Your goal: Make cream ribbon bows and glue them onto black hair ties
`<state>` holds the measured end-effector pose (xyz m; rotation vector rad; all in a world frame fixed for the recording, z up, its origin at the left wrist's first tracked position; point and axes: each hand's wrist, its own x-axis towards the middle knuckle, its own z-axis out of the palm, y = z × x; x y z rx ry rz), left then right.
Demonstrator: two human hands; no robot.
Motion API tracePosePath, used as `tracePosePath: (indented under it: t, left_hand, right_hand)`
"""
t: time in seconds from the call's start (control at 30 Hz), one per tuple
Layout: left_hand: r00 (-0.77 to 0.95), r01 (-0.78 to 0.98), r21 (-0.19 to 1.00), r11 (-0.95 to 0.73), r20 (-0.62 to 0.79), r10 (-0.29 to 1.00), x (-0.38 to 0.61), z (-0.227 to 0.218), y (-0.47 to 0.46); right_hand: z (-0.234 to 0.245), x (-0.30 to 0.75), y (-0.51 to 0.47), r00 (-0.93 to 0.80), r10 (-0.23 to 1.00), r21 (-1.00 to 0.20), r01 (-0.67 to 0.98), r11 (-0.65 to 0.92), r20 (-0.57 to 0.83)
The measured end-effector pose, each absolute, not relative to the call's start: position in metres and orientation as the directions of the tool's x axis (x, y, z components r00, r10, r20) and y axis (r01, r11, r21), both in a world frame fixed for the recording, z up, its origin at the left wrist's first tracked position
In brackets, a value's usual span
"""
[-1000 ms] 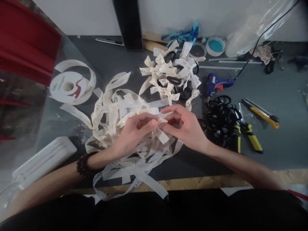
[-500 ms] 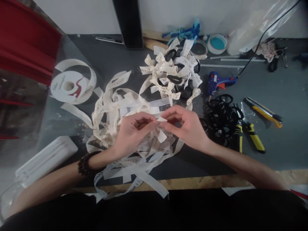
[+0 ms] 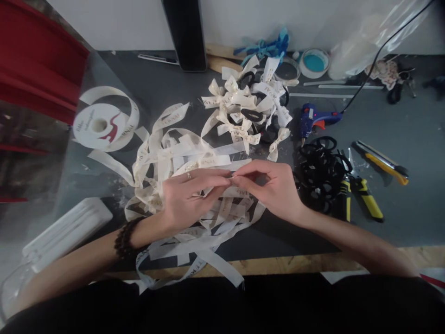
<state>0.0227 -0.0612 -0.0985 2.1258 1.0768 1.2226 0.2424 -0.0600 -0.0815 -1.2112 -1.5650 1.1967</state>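
Observation:
My left hand [image 3: 194, 195] and my right hand [image 3: 273, 188] meet fingertip to fingertip above a tangled heap of cream printed ribbon [image 3: 225, 211]. Between their pinched fingertips is a white ribbon piece [image 3: 232, 179], mostly covered by the fingers. The left fingers lie long and close together, with the thumb beneath them. My right thumb and forefinger close on the other side of the piece. Beyond the hands sits a pile of finished ribbon bows [image 3: 239, 99] with black hair ties among them.
A ribbon spool [image 3: 85, 127] lies at left, above a white case [image 3: 69, 232]. To the right are a blue glue gun [image 3: 314, 118], black hair ties [image 3: 320, 171], yellow-handled pliers [image 3: 368, 199] and a yellow cutter knife [image 3: 382, 162]. A dark upright panel [image 3: 186, 35] stands behind.
The left fingers have straightened and come over the ribbon piece, which now shows less. The right hand has dropped slightly. Other things on the table have stayed put.

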Motion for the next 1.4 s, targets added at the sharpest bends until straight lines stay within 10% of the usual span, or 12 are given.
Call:
tracePosePath:
  t: [0.23, 0.43, 0.93, 1.4]
  left_hand:
    - [0.364, 0.471, 0.482, -0.738, 0.656, 0.661, 0.024, -0.098, -0.061]
    - [0.314, 0.516, 0.722, -0.461, 0.341, 0.886, 0.027, -0.090, -0.064]
    - [0.205, 0.187, 0.982, 0.016, -0.055, 0.977, 0.030, -0.080, -0.059]
    - [0.250, 0.138, 0.990, 0.031, -0.065, 0.966, 0.029, -0.081, -0.056]
  right_hand:
    - [-0.079, 0.242, -0.060, -0.179, 0.981, -0.961, 0.250, 0.119, 0.075]
    - [-0.078, 0.242, -0.062, -0.193, 0.976, -0.943, 0.291, 0.158, 0.104]
    - [-0.079, 0.242, -0.062, -0.229, 0.966, -0.934, 0.306, 0.186, 0.118]
    - [-0.079, 0.240, -0.063, -0.219, 0.970, -0.929, 0.325, 0.178, 0.109]
